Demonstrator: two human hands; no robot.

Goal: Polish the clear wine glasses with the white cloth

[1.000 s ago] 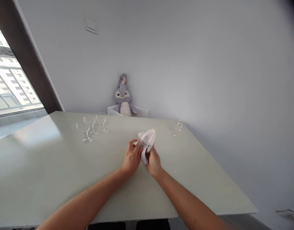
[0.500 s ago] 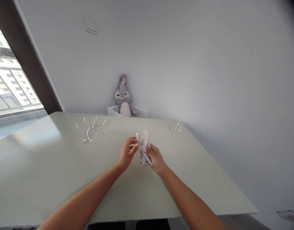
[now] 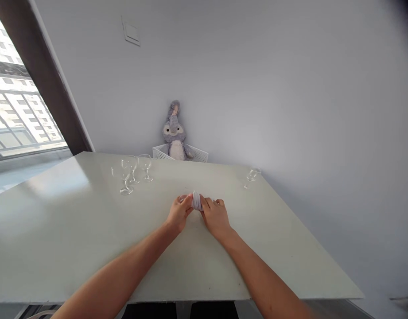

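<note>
A clear stemmed glass (image 3: pixel 182 199) lies tipped sideways between my hands, just above the table. My left hand (image 3: pixel 180 213) is closed round its left end, thumb on top. A pale grey-white cloth (image 3: pixel 196 201) is bunched round the glass between the two hands. With fingers curled, my right hand (image 3: pixel 215 216) grips the cloth from the right. Most of the glass is hidden by the cloth and fingers.
Several clear stemmed glasses, one of them a front glass (image 3: pixel 126 188), stand at the left on the pale table (image 3: pixel 74 248). Another glass (image 3: pixel 252 176) is near the right edge. Behind the table, a plush toy (image 3: pixel 176 137) sits in a white basket (image 3: pixel 200 154) against the wall.
The glass has turned from bowl-up to sideways, and the cloth is now bunched tightly round it. My left fingers have closed on the glass; my right hand has rolled over, knuckles up.
</note>
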